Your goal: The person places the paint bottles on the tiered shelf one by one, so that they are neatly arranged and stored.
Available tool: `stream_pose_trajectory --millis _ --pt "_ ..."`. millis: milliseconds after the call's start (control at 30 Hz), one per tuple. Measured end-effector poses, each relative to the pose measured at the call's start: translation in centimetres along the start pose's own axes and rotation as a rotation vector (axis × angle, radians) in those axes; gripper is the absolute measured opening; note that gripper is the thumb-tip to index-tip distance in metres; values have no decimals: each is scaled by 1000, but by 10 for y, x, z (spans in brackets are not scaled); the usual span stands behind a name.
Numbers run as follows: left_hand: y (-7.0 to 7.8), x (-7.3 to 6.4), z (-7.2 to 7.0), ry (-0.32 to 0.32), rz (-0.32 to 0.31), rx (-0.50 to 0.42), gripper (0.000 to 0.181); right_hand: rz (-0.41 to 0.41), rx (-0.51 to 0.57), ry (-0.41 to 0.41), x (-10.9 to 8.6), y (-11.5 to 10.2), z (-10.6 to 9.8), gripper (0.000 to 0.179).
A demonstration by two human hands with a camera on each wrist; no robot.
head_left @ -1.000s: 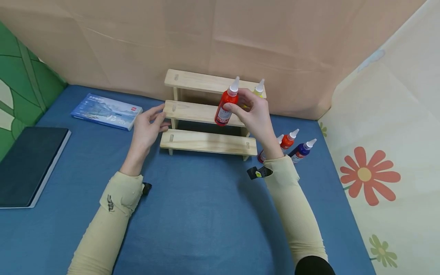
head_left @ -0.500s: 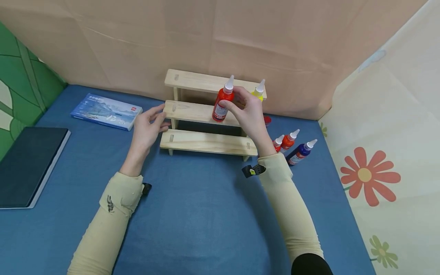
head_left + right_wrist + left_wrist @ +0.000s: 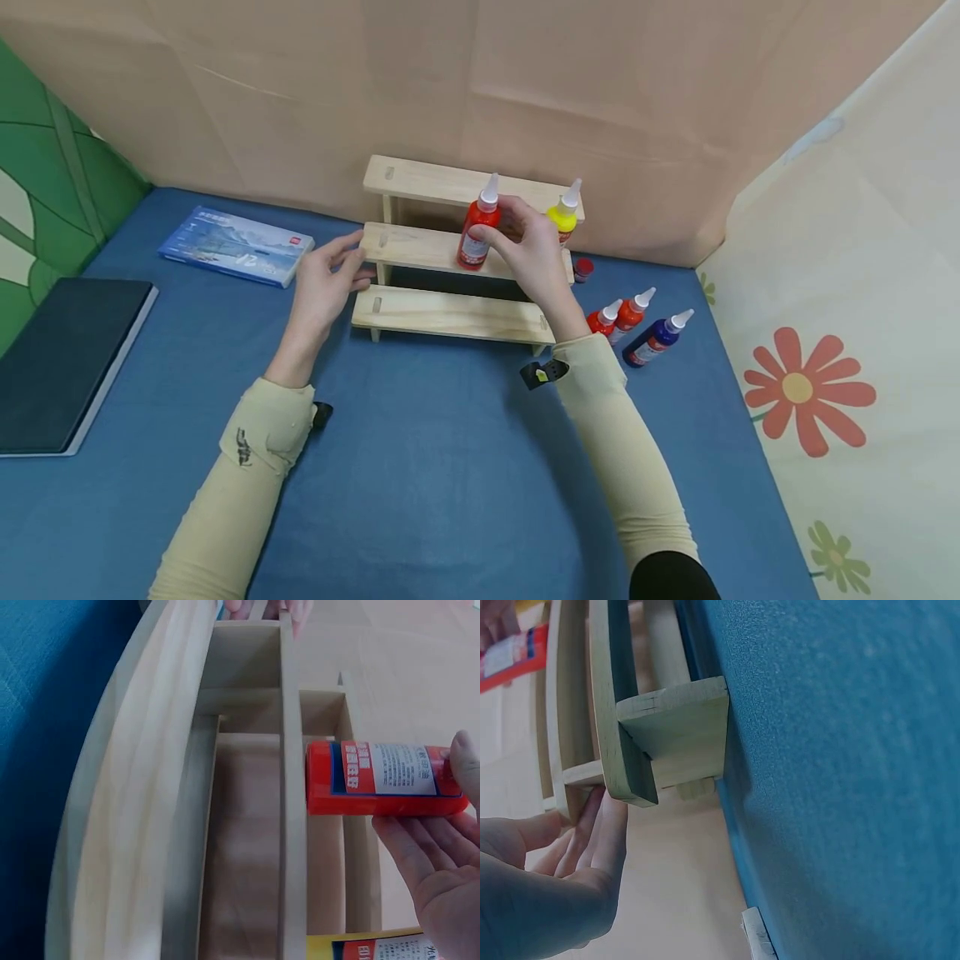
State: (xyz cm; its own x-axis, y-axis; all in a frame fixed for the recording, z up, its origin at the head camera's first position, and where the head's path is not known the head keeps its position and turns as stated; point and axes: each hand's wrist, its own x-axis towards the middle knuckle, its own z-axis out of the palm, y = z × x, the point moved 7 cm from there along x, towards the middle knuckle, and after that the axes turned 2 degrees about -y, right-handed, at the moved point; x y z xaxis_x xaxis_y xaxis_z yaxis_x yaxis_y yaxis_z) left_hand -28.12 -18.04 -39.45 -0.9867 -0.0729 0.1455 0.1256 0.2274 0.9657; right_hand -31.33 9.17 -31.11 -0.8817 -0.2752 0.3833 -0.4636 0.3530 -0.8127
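A three-tier wooden display rack (image 3: 450, 314) stands against the back wall. My right hand (image 3: 528, 250) grips a red paint bottle (image 3: 477, 225) with a white nozzle, thumb on one side and fingers on the other. The bottle is upright, its base right at the top of the middle tier in the right wrist view. Beside it on that tier, toward the right end, is a yellow paint bottle (image 3: 562, 218). My left hand (image 3: 322, 279) holds the left end of the middle tier; in the left wrist view its thumb and fingers (image 3: 604, 836) lie about the board's end.
Right of the rack stand two red bottles (image 3: 628, 315) and a dark blue bottle (image 3: 651, 343), with a small red cap-like piece (image 3: 583, 268) behind them. A blue box (image 3: 238, 243) and a dark notebook (image 3: 71, 358) lie at the left. A patterned wall (image 3: 840, 250) borders the right side.
My right hand has moved the red bottle leftward and lowered it to the middle tier, so the yellow bottle shows more. My left hand keeps its place on the rack.
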Motion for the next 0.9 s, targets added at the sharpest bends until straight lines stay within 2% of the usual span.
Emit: stream_pose_trajectory --millis 233,467,900 --pt "-1 1 1 -2 -10 -5 44 1 -13 0 1 1 2 48" --pt "-2 1 1 -4 -16 -11 45 38 -17 -17 2 2 5 51" --pt "-2 1 0 -22 -24 -37 46 34 -38 -23 1 4 10 57"
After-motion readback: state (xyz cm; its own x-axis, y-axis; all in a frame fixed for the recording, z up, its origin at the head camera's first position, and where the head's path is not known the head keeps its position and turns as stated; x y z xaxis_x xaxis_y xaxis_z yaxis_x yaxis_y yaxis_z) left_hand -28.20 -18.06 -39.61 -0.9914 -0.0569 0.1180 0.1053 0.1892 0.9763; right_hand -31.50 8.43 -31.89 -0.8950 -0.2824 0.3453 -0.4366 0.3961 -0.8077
